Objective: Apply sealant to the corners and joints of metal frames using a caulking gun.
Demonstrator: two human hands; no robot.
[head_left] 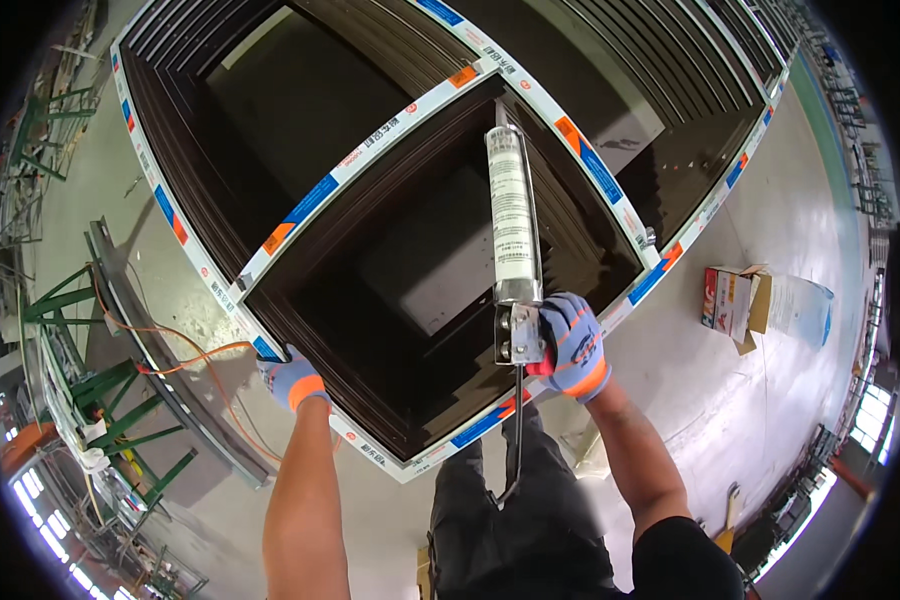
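My right hand point(576, 345), in a grey-blue glove with an orange cuff, is wrapped round the handle of a caulking gun point(522, 333). A white sealant cartridge point(513, 215) lies in the gun, its nozzle pointing away from me at the far inner corner of a window frame's near opening. The gun's rod hangs back toward my legs. Dark inside, the window frame point(370, 140) has printed protective film on its face and appears stacked on others. My left hand point(292, 378), gloved alike, grips its left edge; some of its fingers are hidden.
To the right, an opened cardboard box point(732, 303) stands on the floor with clear plastic point(800, 310) beside it. Green metal stands point(105, 400) and a long dark profile point(170, 360) are on the left. An orange hose point(195, 357) runs across the floor near my left hand.
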